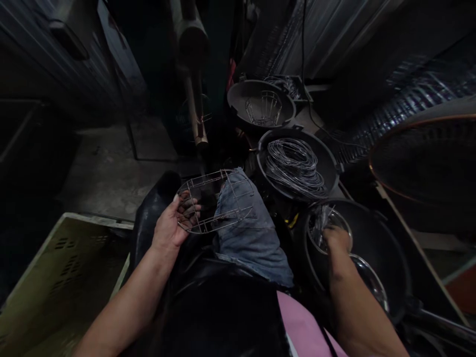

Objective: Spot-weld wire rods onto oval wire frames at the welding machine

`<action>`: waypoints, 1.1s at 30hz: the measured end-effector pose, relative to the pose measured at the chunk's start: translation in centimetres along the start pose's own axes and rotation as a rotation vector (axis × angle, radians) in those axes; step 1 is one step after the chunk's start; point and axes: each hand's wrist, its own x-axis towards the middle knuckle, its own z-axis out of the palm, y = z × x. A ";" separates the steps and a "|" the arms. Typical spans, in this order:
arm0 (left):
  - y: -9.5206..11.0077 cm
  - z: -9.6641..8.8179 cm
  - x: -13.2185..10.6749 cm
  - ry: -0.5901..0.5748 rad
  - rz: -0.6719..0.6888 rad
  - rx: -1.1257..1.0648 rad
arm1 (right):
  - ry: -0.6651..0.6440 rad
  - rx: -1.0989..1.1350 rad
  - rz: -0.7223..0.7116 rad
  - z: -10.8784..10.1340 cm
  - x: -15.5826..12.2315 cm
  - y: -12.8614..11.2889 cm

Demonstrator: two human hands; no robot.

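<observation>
My left hand (185,214) is closed on the rounded left end of a wire frame (223,214), an oblong of thin metal wire with crossbars. The frame is held over my lap, its right part in front of the denim on my leg. My right hand (337,239) reaches down into a shiny metal bowl (347,229) set inside a large dark pan (386,243). Short wire pieces (320,223) lie in that bowl, beside my fingers. The fingertips are dark and hidden, so their grip does not show. A second metal bowl (372,280) sits below my right forearm.
Coiled wire (293,166) fills a middle pan (329,148). Another pan (238,94) behind holds a wire basket (265,109). A metal bar or tool (195,99) stands ahead of me. A yellowish plastic crate (70,263) is at my left, a copper-rimmed round object (375,173) at far right.
</observation>
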 end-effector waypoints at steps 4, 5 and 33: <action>0.4 -0.3 0.2 0.006 0.004 -0.013 | -0.088 -0.081 0.174 -0.7 -0.6 -1.3; 0.5 -0.4 0.2 0.003 0.006 -0.022 | -0.094 -0.084 0.190 -1.0 -0.9 -1.5; 2.9 0.2 -2.2 -0.037 0.041 -0.026 | -1.539 1.234 -0.193 -4.8 -16.9 -31.1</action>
